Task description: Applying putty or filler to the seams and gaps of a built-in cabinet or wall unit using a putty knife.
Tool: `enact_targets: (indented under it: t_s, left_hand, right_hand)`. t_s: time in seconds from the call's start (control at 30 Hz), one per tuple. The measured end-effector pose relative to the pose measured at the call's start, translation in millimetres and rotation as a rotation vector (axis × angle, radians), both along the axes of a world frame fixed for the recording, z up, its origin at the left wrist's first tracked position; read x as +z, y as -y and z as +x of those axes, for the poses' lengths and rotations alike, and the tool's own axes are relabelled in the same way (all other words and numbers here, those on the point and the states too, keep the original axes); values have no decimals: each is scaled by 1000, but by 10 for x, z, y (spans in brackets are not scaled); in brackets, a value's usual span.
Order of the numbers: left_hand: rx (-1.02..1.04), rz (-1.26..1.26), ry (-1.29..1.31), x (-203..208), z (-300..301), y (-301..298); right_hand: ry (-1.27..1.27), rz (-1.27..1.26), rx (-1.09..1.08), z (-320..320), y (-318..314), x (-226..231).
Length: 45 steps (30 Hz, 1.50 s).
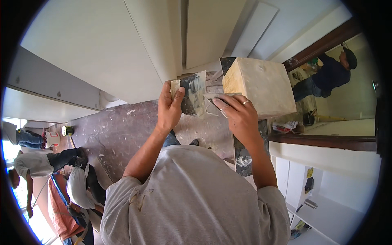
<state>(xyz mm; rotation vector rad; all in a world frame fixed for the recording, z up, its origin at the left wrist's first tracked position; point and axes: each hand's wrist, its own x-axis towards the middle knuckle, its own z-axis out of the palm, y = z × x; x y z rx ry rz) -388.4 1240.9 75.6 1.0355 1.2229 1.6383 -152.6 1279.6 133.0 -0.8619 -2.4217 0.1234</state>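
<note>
Above flr [118, 132] | L hand [169, 108] gripping smeared plate [194, 93] | R hand [238, 109] gripping scraper [210, 97] | dk tub [68, 130], contents unclear

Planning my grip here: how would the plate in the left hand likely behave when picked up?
The plate is probably stiff: it looks flat though the left hand grips it at one side. That one-sided hold suggests it's fairly light. Its smeared face may be slippery or tacky.

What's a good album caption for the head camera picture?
Left hand holds a smeared plate, right hand a flat scraper, near a pale box.
</note>
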Motion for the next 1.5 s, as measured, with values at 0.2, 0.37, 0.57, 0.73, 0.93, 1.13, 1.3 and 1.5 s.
enact_targets:
  t_s: [0.2,0.37,0.57,0.73,0.93,1.13,1.3,1.5]
  left_hand:
    - [50,20,-30,59,118,20]
    - [88,86,-50,28,177,-80]
    - [102,61,32,64,253,-122]
    - [244,100,16,-107,288,-219]
    - [331,175,327,-271,159,-218]
    - [266,-78,547,-419,540,-61]
    - [261,-80,653,-266,463,21]
    - [276,45,639,-396,313,60]
  right_hand:
    - [69,117,74,-46,54,-46]
    - [100,114,88,-41,153,-57]
    - [112,67,84,33,239,-119]
    - [87,-5,57,164,221,-170]
    - [-322,-405,-22,335,205,-295]
    - [-666,-463,38,-94,368,-399]
    - [-461,-185,41,-85,339,-594]
    - [-265,-168,20,141,199,-763]
